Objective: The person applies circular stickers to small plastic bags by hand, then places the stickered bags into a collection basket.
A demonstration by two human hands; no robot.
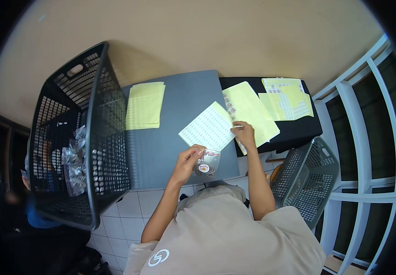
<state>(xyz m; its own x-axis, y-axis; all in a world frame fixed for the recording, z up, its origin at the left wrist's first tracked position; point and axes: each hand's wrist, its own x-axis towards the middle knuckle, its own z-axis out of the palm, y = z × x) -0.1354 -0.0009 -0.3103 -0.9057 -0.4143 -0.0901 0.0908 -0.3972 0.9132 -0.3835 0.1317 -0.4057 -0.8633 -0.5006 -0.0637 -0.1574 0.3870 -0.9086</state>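
My left hand [189,161] pinches the top edge of a small clear plastic bag [210,161], which has a round white and orange sticker on its front and dark contents. Beyond it, a sheet of small printed labels [207,126] lies tilted on the grey table. At that sheet's right corner is my right hand [244,134], thumb and fingertips pressed together; whatever they hold is too small to make out. Just past my right hand lie large yellow sheets [252,110] with round stickers along their left edge.
A big dark basket [98,137] holding clear bags [75,165] stands at the left. Yellow sheets [145,105] lie beside it on the grey table [175,91]. More label sheets [289,98] cover the black tabletop. Another basket [305,176] is low at right. Someone's partial figure [42,220] shows at far left.
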